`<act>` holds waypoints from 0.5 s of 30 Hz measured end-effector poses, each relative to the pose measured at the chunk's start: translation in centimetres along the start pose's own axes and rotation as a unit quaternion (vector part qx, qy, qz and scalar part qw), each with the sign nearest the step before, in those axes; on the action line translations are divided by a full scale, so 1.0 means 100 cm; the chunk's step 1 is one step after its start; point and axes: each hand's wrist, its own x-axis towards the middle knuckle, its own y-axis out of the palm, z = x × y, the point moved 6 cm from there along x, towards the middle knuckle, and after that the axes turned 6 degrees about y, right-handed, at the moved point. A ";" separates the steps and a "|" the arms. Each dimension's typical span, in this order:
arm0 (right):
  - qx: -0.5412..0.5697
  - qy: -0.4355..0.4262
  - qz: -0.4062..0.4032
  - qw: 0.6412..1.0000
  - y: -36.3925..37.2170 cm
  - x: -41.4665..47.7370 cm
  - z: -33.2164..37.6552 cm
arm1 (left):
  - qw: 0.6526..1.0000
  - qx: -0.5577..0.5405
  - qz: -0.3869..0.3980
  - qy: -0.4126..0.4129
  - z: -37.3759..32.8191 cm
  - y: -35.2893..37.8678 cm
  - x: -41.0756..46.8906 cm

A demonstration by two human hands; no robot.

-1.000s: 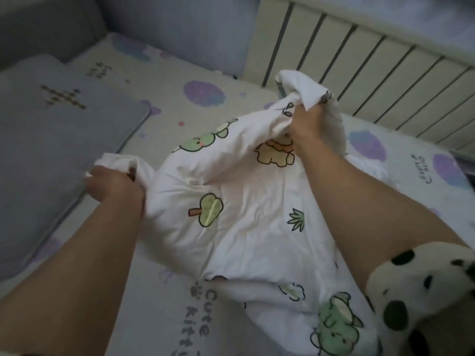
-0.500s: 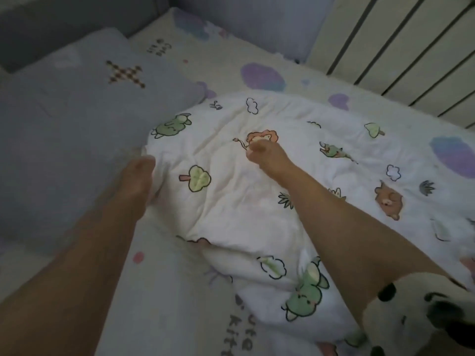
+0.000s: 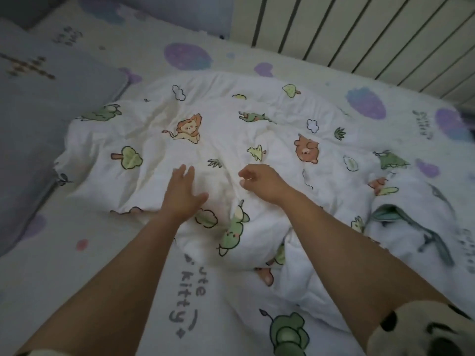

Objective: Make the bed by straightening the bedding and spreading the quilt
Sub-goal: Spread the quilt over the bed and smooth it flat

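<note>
- Across the printed sheet [image 3: 108, 265], the animal-print quilt [image 3: 231, 129] is lying rumpled mid-bed, beside the grey pillow [image 3: 51, 111].
- Left hand [image 3: 183, 194] is resting on it, fingers straight and spread.
- Right hand [image 3: 259, 181] is hovering alongside, fingers loosely curled, gripping nothing.

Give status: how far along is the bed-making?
Done: quilt is down on the sheet, beside the grey pillow. In hand: left hand rests open on its middle; right hand hovers loosely curled, gripping nothing. Left: quilt is wrinkled and bunched at its near right edge; spread it flat.
</note>
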 end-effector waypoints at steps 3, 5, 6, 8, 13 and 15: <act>0.012 0.003 -0.021 1.000 -0.021 -0.040 -0.036 | 0.995 -0.012 0.078 0.059 -0.053 0.041 -0.022; 0.018 0.008 -0.034 0.999 -0.033 -0.075 -0.065 | 0.985 -0.020 0.139 0.104 -0.090 0.069 -0.046; 0.016 0.012 -0.038 0.999 -0.036 -0.088 -0.079 | 0.977 0.002 0.167 0.130 -0.103 0.082 -0.055; 0.006 0.022 -0.037 0.999 -0.042 -0.120 -0.106 | 0.961 0.083 0.209 0.162 -0.121 0.115 -0.072; -0.141 0.071 -0.010 0.987 -0.045 -0.191 -0.174 | 0.936 0.203 0.173 0.230 -0.165 0.179 -0.102; -0.261 0.129 0.035 0.956 -0.041 -0.223 -0.216 | 0.918 0.243 0.165 0.267 -0.188 0.201 -0.118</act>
